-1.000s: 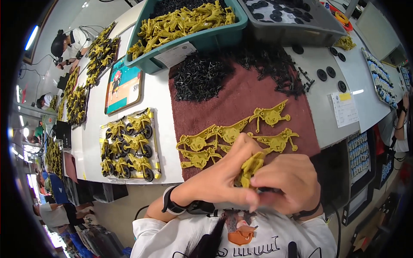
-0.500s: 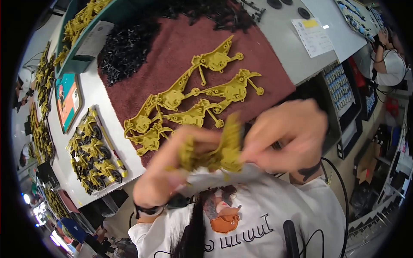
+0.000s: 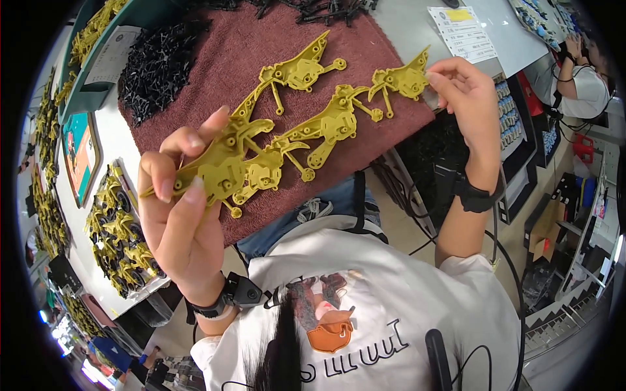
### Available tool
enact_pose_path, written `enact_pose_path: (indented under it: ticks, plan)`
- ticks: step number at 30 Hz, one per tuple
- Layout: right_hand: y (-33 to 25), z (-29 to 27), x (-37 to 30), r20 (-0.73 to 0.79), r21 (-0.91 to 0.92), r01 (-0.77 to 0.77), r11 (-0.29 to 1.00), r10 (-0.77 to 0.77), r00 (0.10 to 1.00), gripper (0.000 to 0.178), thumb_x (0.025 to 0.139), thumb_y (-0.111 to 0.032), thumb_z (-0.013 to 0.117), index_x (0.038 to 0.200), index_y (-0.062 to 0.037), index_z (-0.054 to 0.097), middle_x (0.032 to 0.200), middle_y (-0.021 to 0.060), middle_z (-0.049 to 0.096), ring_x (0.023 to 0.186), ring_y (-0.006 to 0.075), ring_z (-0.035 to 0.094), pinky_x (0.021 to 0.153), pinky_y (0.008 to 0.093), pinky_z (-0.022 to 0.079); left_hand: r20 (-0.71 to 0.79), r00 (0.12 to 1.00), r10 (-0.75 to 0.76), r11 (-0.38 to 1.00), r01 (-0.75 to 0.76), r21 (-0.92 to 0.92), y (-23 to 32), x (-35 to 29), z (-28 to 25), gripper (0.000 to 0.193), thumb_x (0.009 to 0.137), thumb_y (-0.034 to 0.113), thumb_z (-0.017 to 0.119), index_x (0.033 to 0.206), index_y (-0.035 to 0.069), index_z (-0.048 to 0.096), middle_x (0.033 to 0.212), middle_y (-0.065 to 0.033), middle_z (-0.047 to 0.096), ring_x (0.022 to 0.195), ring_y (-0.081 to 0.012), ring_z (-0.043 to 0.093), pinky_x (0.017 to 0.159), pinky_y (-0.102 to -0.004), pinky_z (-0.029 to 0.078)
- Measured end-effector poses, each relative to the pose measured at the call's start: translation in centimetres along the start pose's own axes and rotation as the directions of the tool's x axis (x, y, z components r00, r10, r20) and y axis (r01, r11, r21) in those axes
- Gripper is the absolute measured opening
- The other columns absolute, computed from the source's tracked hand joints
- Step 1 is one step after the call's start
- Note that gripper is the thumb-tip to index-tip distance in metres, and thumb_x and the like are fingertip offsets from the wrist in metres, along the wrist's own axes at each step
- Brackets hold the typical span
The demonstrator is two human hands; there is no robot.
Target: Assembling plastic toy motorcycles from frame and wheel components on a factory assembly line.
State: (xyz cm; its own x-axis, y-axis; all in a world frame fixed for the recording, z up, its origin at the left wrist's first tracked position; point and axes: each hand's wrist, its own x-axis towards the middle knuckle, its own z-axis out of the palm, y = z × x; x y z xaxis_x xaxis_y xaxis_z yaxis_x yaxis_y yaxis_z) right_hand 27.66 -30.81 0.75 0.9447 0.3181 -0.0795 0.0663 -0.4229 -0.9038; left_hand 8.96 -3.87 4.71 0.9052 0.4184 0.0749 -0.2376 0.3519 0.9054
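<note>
My left hand (image 3: 186,208) is closed on a yellow plastic toy motorcycle body shell (image 3: 223,171), thumb in front and fingers behind, held above the towel's near left part. Its moulded pegs and holes show. At the towel's right side, my right hand (image 3: 460,91) pinches the edge of another yellow body shell (image 3: 403,79) between thumb and fingers. Between the hands, more yellow shells lie on the maroon towel (image 3: 372,140), one at the far side (image 3: 300,72) and one in the middle (image 3: 336,120). Another shell (image 3: 262,171) is partly hidden behind the left-hand one.
Small black plastic parts (image 3: 156,72) are heaped at the towel's left, with others along its far edge. A green bin (image 3: 88,78) of yellow parts stands at far left. Yellow-and-black toy motorcycles (image 3: 120,228) are grouped nearby. A paper sheet (image 3: 462,32) lies far right; another person (image 3: 580,81) sits beyond.
My hands were close together around blurred yellow parts. Now they are apart: the left has moved left with a shell, and the right has reached up and right to another. The view has shifted.
</note>
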Motion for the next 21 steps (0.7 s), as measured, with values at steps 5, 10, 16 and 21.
enact_pose_path:
  ticks: [5,10,16,21]
  plan:
    - [0.2,-0.3,1.1,-0.200,0.181,0.084,0.980,-0.047,0.979,0.013,0.084,-0.006,0.065,0.091,0.0035,0.065,0.073,0.0053,0.063,0.056,0.0072,0.053,0.050,0.0187,0.040,-0.026,0.999,-0.019,0.975,0.025,0.221,-0.8,0.7,0.7,0.012,0.087,-0.005,0.044,0.092,0.004,0.039,0.126,-0.0306,0.049,0.124,-0.0363,0.047,0.104,-0.0468,0.036]
    - [-0.2,1.1,3.6,-0.109,0.222,0.182,0.958,-0.161,0.981,0.015,0.082,-0.007,0.068,0.093,0.0017,0.066,0.074,0.0064,0.065,0.057,0.0083,0.056,0.050,0.0205,0.042,-0.004,1.000,-0.029,0.978,0.030,0.208,-1.9,0.7,1.2,0.016,0.089,-0.007,0.052,0.103,-0.004,0.046,0.123,-0.0304,0.052,0.108,-0.0271,0.060,0.085,-0.0316,0.055]
    - [-0.6,2.8,3.7,-0.043,-0.492,0.388,0.779,-0.467,0.883,0.026,0.079,-0.021,0.073,0.100,-0.0073,0.066,0.075,0.0013,0.064,0.057,0.0073,0.055,0.053,0.0242,0.043,-0.005,0.996,-0.085,0.948,0.083,0.308,-2.2,0.5,1.7,0.024,0.087,-0.010,0.054,0.109,-0.005,0.045,0.117,-0.0282,0.057,0.106,-0.0271,0.061,0.088,-0.0328,0.054]
    - [-3.7,3.2,-0.6,0.067,-0.115,0.273,0.955,-0.266,0.962,0.027,0.081,-0.017,0.071,0.104,-0.0048,0.064,0.082,0.0023,0.063,0.065,0.0071,0.058,0.059,0.0244,0.046,0.060,0.996,-0.061,0.962,0.042,0.271,-3.5,0.4,3.0,0.028,0.085,-0.013,0.053,0.111,-0.005,0.043,0.114,-0.0241,0.057,0.110,-0.0278,0.059,0.092,-0.0343,0.052]
